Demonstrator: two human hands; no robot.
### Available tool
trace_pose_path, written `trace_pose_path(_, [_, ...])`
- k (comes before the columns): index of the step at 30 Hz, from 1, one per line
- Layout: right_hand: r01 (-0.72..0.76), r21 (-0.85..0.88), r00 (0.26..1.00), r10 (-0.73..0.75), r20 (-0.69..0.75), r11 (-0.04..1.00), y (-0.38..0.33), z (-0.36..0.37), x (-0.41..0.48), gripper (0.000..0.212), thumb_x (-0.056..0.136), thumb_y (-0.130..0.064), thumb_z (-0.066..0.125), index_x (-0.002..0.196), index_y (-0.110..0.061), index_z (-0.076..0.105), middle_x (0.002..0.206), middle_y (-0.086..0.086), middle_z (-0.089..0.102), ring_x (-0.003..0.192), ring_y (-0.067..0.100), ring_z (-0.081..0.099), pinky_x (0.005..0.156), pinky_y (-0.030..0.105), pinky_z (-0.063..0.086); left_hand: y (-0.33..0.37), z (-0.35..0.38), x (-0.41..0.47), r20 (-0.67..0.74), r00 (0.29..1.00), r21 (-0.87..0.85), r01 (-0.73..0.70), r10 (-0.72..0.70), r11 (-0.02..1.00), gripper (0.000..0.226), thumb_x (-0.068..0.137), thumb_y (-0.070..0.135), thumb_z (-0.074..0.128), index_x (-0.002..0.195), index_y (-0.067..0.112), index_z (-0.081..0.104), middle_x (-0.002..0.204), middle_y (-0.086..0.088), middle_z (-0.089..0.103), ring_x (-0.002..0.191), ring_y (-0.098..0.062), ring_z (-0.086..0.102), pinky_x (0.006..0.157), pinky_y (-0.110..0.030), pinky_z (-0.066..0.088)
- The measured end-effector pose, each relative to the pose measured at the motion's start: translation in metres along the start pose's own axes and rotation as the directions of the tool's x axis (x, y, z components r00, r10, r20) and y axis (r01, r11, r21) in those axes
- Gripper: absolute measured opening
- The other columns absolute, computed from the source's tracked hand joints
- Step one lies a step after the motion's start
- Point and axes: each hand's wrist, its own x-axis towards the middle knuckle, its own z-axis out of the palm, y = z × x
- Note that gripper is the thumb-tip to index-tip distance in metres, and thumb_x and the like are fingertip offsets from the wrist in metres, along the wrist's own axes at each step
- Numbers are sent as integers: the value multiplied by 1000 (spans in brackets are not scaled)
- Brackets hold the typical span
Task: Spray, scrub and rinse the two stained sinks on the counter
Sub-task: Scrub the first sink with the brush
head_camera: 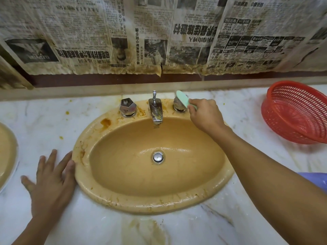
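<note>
A tan oval sink (123, 197) with brown stains on its rim fills the middle of the head view. Its stained faucet (155, 110) stands at the back between a left tap knob (127, 106) and a right tap knob (178, 104). My right hand (205, 115) grips a pale green scrub brush (183, 98), whose head presses on the right knob. My left hand (51, 179) lies flat with fingers spread on the marble counter (44, 124), touching the sink's left rim. A second tan sink (7, 152) shows partly at the left edge.
A red plastic basket (299, 112) sits tilted on the counter at the right. Stained newspaper (159, 36) covers the wall behind the sinks. A pale purple object (316, 181) peeks from behind my right forearm. Yellow-brown spots mark the counter left of the sink.
</note>
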Motion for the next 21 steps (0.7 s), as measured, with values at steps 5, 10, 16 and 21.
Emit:
trace_pose_path(5, [230,-220,971,-240,-18,948,-8,12,-1,30,103,-27,48,128,-18,63,96,12,69,84,37,64,63,36,48,-2,0,0,0,1000,19,-15,15,1000,68,100,72,4,153,48,39,170,7,21,158,-13,4,120,-63,-9])
trace_pose_path(10, [237,-336,971,-219,91,912,44,27,-23,36,102,-28,48,136,-23,57,90,9,64,77,38,64,66,41,54,0,0,-1,-14,999,18,-29,30,999,68,101,69,2,154,47,38,170,5,21,158,-16,5,120,-65,-6])
trace_pose_path(16, [323,-412,946,-285,154,852,34,26,-5,37,104,-29,44,139,-24,56,98,10,67,87,38,64,69,40,53,-31,14,18,22,995,21,-101,101,995,62,104,64,-1,155,52,32,168,5,29,159,-16,4,123,-68,4])
trace_pose_path(21, [254,-384,966,-216,138,888,62,7,-11,41,104,-35,47,143,-31,57,114,10,71,100,38,65,77,42,54,-44,24,28,49,994,52,-98,96,994,59,106,61,-1,154,52,30,167,5,30,159,-14,4,122,-67,7])
